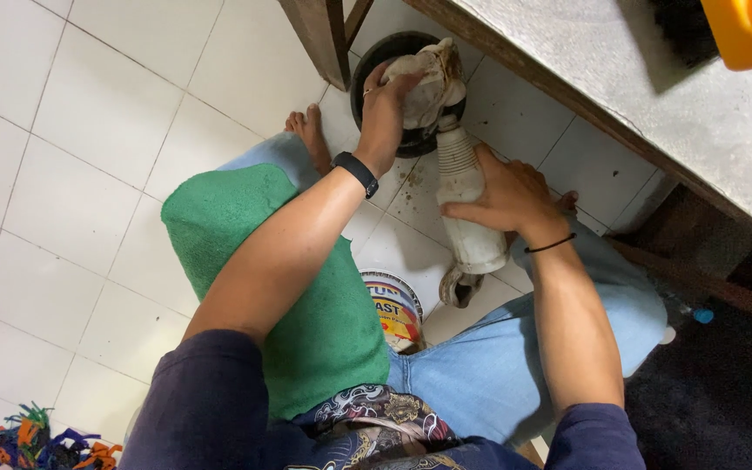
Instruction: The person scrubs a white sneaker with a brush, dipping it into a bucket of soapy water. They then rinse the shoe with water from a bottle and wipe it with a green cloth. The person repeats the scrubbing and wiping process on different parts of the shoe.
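Looking down from the head camera, the floor (89,174) is all big white tiles with grey grout lines, a bit grubby with brown specks right by the work. Top right there's a grey stone counter (620,78) on a dark wooden frame, with one wooden leg (319,39) coming down near the top middle, and an orange container (750,30) sitting on the counter, cut off by the edge. The person is squatting in blue jeans with a green cloth (306,305) draped over the left knee. The left hand (385,109) is clenched around a dirty white rag (428,78), pressing it at the top end of a white ribbed pipe piece (463,196) over a black bucket (393,52). The right hand (506,196) grasps the pipe piece around its middle, fingers wrapped on it. A paint can (398,309) peeks out between the legs, mostly hidden by cloth and knee. The pipe's lower end is partly hidden, and I can't tell what's inside the bucket. Some colourful stringy stuff (32,439) sits bottom left, cropped.
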